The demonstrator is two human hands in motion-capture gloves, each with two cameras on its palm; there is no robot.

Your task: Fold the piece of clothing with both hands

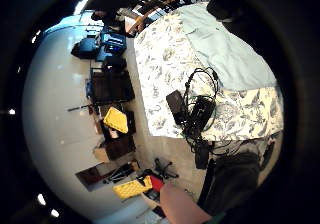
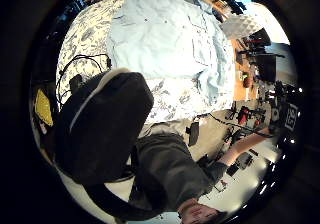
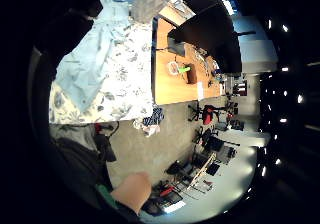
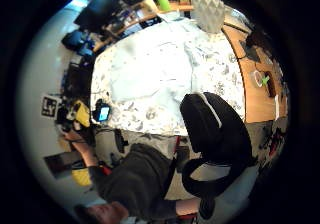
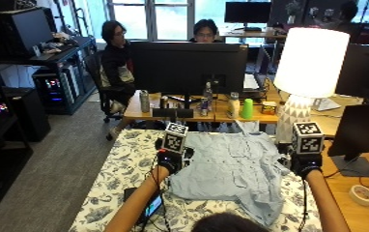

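A light blue shirt lies spread on a table covered by a floral cloth, its collar toward 12 o'clock. The left hand is raised at the shirt's 9 o'clock edge, the right hand at its 3 o'clock edge; whether either is spread or gripping, I cannot tell. A phone lies on the cloth at 7 o'clock. A white lamp stands at 1 o'clock. At 12 o'clock a wooden desk carries a dark monitor and a green cup.
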